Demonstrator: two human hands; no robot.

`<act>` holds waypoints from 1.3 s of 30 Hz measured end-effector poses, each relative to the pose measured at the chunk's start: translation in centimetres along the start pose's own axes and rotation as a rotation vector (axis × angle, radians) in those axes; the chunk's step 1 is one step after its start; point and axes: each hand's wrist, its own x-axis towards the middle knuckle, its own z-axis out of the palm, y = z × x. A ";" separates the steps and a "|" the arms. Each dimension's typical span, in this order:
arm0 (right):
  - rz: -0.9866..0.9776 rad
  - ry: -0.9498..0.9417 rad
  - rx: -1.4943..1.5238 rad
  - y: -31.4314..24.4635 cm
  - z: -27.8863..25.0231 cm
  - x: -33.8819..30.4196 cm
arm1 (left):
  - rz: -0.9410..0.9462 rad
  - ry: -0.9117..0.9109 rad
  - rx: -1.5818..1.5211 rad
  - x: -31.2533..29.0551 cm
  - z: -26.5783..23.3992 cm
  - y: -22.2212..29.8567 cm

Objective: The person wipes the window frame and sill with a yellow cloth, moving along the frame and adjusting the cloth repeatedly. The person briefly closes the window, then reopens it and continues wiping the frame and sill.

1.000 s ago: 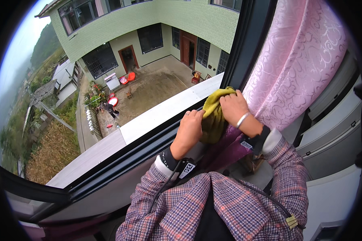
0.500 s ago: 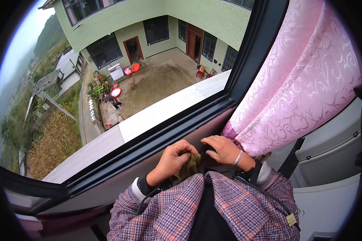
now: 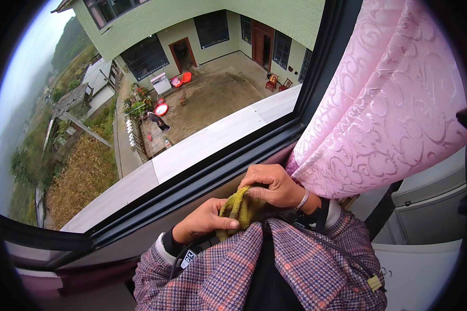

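Cloth (image 3: 235,211) lay between my hands, touching both; left hand (image 3: 203,221) pinched its left side; right hand (image 3: 275,187) pinched its top; long axis slanted up rightward.

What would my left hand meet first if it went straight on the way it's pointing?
Your left hand would first meet the crumpled yellow-green fabric cloth it is holding; beyond that, probably your right hand, though depth is unclear there.

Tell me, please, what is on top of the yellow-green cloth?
The left hand has its thumb on the cloth; the right hand holds its upper edge. The checked jacket covers its lower end; anything there is hidden.
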 end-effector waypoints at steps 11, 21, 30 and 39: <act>0.356 -0.287 0.208 5.2 2.9 -4.8 | 0.879 0.109 -0.209 -1.7 -0.7 -0.9; 0.626 0.019 0.725 10.0 2.5 -8.7 | 0.747 0.736 0.594 1.6 -0.5 5.5; 0.454 -0.018 0.176 8.2 2.1 -8.9 | 0.212 0.499 1.822 9.7 -1.6 8.3; 0.444 -0.042 0.077 8.3 1.5 -9.6 | 0.270 0.274 2.214 13.2 -0.3 7.2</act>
